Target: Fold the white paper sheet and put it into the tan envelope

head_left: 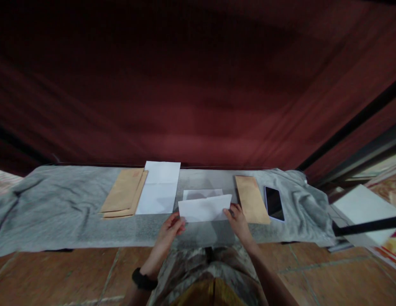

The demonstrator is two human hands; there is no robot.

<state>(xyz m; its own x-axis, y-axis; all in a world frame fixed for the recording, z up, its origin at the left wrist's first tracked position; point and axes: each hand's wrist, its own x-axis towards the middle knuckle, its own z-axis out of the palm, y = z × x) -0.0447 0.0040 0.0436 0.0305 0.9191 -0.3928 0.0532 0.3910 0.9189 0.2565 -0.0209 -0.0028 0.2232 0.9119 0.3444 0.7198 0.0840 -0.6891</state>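
A folded sheet of white paper (204,209) is held up between my two hands, slightly tilted with its right end higher. My left hand (172,227) pinches its lower left corner, thumb in front. At the right end, my right hand (235,216) grips the edge between thumb and fingers. Just behind it another white paper (202,194) shows in part; whether the two are joined I cannot tell. To the left lie white sheets with a crease (159,187), partly beside a stack of brown envelopes (124,191). One brown envelope (252,199) rests close to my right hand.
A phone (274,204) lies on the grey cloth (73,208) covering the narrow table, right of the single envelope. Dark red fabric (198,106) hangs behind the table. A white board-like object (365,210) and a dark bar (370,226) stand at the far right.
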